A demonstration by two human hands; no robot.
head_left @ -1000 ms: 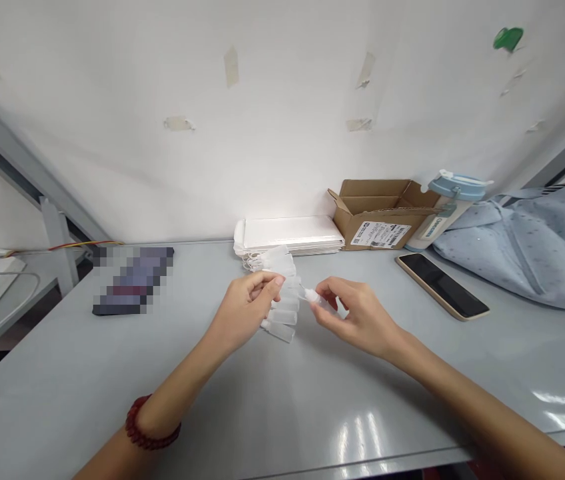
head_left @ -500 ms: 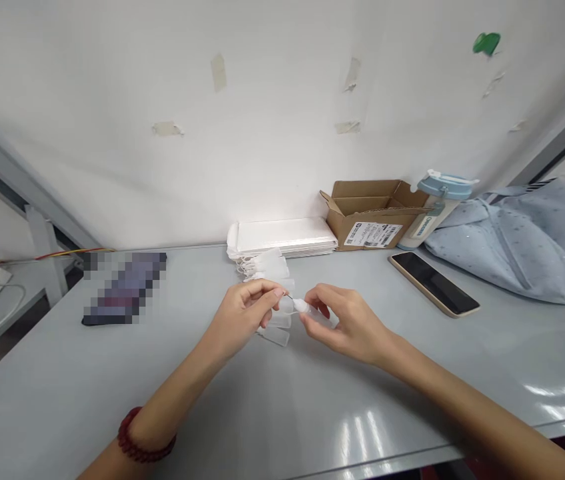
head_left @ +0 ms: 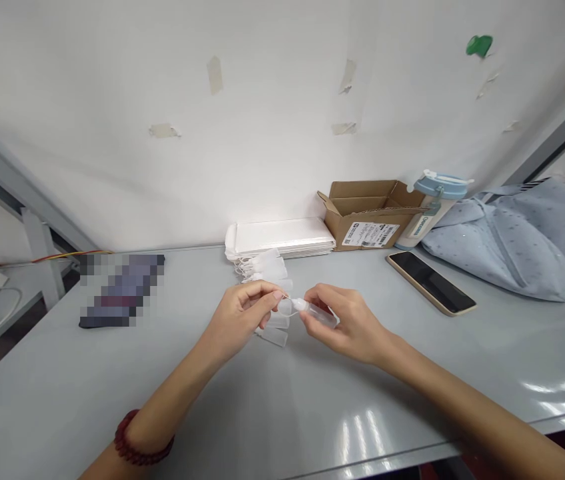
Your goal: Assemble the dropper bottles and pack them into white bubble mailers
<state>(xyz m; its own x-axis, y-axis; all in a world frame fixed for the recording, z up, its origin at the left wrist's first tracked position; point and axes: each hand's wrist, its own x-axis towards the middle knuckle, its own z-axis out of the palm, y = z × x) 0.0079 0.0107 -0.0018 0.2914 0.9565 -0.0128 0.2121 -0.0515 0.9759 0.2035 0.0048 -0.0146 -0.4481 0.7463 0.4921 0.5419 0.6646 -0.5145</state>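
The grey surface [head_left: 262, 413] carries a pale blue bag [head_left: 497, 250] at right, then an open box [head_left: 402, 219] and, left of it, a white stack [head_left: 282, 233]. Both hands pinch, the right [head_left: 345, 323] and left [head_left: 240, 317] near each other. A flask [head_left: 425, 213] leans beside the box; a phone [head_left: 432, 283] lies before it. Clear bottles [head_left: 272, 268] lie in a row before the stack. Another bottle [head_left: 321, 316] sits between the right thumb and fingers, its white tip leftward; the left fingertips grip a thin strand there.
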